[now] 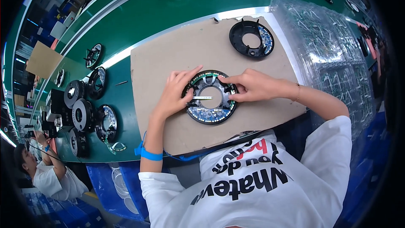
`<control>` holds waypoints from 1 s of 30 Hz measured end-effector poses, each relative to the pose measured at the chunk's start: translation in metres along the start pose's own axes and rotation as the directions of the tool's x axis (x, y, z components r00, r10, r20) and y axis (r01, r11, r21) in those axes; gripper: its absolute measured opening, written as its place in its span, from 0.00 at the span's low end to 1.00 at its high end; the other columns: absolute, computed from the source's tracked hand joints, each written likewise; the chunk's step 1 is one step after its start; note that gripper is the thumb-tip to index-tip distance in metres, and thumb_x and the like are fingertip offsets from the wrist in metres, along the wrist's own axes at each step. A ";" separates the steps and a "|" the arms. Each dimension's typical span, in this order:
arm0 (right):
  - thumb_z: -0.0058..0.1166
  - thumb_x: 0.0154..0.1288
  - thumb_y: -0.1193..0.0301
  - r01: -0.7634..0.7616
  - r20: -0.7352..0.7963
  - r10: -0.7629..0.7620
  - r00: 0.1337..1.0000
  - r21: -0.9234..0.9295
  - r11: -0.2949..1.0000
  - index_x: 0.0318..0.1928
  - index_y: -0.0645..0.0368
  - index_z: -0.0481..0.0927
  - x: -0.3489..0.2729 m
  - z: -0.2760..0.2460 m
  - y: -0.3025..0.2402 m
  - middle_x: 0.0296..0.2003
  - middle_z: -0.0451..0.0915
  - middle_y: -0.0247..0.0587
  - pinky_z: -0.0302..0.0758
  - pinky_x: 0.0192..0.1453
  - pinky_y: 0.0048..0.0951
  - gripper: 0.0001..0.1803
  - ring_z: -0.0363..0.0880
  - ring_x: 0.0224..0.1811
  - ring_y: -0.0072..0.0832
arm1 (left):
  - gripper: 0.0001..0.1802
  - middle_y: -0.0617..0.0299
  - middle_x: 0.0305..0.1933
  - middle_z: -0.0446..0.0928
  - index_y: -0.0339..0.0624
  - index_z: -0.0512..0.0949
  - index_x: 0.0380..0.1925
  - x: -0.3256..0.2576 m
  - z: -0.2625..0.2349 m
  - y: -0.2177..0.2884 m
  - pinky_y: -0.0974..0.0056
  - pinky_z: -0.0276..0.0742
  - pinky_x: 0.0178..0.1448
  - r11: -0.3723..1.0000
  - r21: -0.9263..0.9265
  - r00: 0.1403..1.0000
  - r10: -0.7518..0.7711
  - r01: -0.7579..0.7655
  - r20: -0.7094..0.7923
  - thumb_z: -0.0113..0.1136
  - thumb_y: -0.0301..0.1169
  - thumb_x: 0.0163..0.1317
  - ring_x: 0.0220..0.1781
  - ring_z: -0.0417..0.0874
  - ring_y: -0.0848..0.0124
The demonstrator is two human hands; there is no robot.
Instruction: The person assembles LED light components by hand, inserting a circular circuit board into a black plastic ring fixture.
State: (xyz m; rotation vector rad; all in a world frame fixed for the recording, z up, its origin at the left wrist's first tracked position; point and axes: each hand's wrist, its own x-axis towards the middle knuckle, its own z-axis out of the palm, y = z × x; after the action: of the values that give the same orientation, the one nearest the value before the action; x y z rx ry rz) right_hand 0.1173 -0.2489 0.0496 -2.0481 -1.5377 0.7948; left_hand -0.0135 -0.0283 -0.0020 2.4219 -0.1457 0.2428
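In the head view, a round black housing (211, 114) lay on brown cardboard (185, 136) over a green tabletop (128, 120). The left hand's (174, 92) fingers held its left rim; the right hand's (255, 85) touched its right side, grip unclear. Clear plastic packaging (331, 55) lay right, a co-worker (57, 179) near left.

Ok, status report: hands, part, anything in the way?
Left hand and right hand on black ring, opposite sides. White strip at its middle. Nothing seen blocking; second ring lies apart.
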 end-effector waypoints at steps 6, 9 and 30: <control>0.56 0.57 0.64 0.275 0.055 -0.272 0.961 -0.319 0.907 0.55 0.55 0.73 0.017 -0.013 -0.012 0.31 0.77 0.44 0.70 0.35 0.31 0.24 0.75 0.33 0.32 | 0.41 0.54 0.44 0.77 0.51 0.59 0.64 -0.001 -0.003 -0.005 0.56 0.67 0.57 0.935 -0.353 0.999 -0.049 0.038 -0.022 0.53 0.17 0.46 0.46 0.76 0.58; 0.54 0.56 0.69 0.421 0.154 -0.392 0.907 -0.280 0.863 0.48 0.50 0.78 0.040 -0.013 -0.037 0.41 0.73 0.42 0.67 0.45 0.32 0.17 0.69 0.44 0.35 | 0.45 0.53 0.42 0.78 0.52 0.56 0.65 -0.002 -0.006 -0.001 0.58 0.72 0.53 0.914 -0.404 0.998 -0.056 0.040 -0.027 0.54 0.13 0.43 0.42 0.79 0.58; 0.61 0.47 0.75 0.613 -0.212 -0.605 0.767 -0.033 0.789 0.40 0.53 0.78 0.076 0.058 -0.017 0.30 0.77 0.30 0.64 0.51 0.33 0.16 0.71 0.40 0.29 | 0.15 0.58 0.36 0.78 0.37 0.77 0.37 -0.033 -0.023 0.004 0.62 0.74 0.44 0.987 -0.147 0.976 -0.092 0.063 -0.196 0.62 0.22 0.45 0.38 0.78 0.65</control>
State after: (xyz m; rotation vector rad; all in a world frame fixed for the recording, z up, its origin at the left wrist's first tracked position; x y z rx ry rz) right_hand 0.0811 -0.1704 0.0054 -1.3886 -1.8778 0.3292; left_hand -0.0493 -0.0152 0.0105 2.2423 0.0234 0.4266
